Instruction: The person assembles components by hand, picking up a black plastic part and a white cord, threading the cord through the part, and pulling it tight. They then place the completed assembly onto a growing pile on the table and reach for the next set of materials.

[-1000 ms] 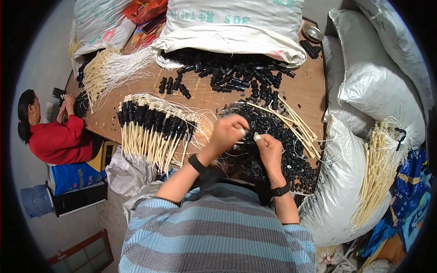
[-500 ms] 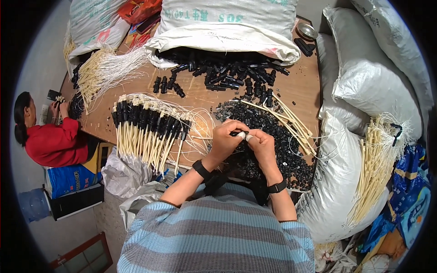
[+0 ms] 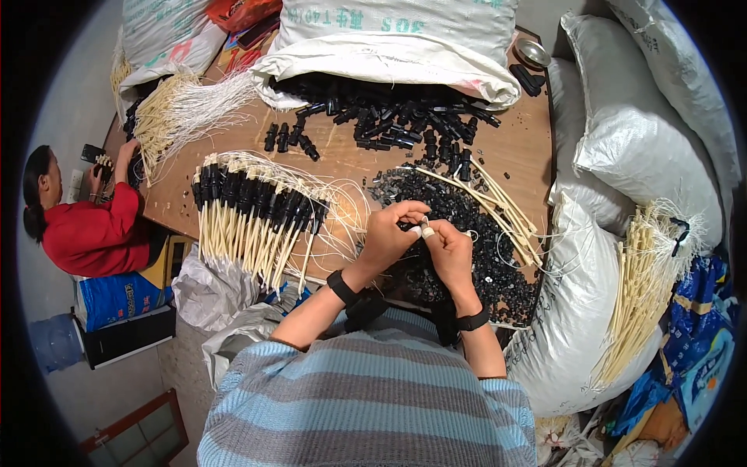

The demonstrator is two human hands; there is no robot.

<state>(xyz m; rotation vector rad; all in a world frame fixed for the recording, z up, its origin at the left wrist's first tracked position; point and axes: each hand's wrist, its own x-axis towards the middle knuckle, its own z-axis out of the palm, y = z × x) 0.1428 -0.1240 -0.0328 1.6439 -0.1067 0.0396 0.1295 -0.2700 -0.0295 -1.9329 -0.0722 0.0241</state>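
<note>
My left hand [image 3: 391,236] and my right hand [image 3: 450,247] meet over a heap of small black plastic pieces [image 3: 436,194]. Both are closed in a pinch, thumbs and fingertips nearly touching. White wraps cover the thumb tips. Whatever lies between the fingers is too small to make out. A thin white cord [image 3: 472,233] curls beside my right hand. Left of my hands, a row of pale sticks with black sleeves [image 3: 253,210] lies on the table, white cords trailing from the upper ends toward my left hand.
Black tubular parts [image 3: 397,124] spill from a white sack [image 3: 389,62] at the back of the wooden table [image 3: 175,206]. Loose pale sticks [image 3: 498,204] lie across the heap's right side. Stuffed sacks [image 3: 638,117] crowd the right. A co-worker in red [image 3: 97,226] sits at far left.
My fingers have shifted slightly, still pinched together. The pale stick end beside my left hand no longer shows. The co-worker's one hand has moved away from the other, toward the back.
</note>
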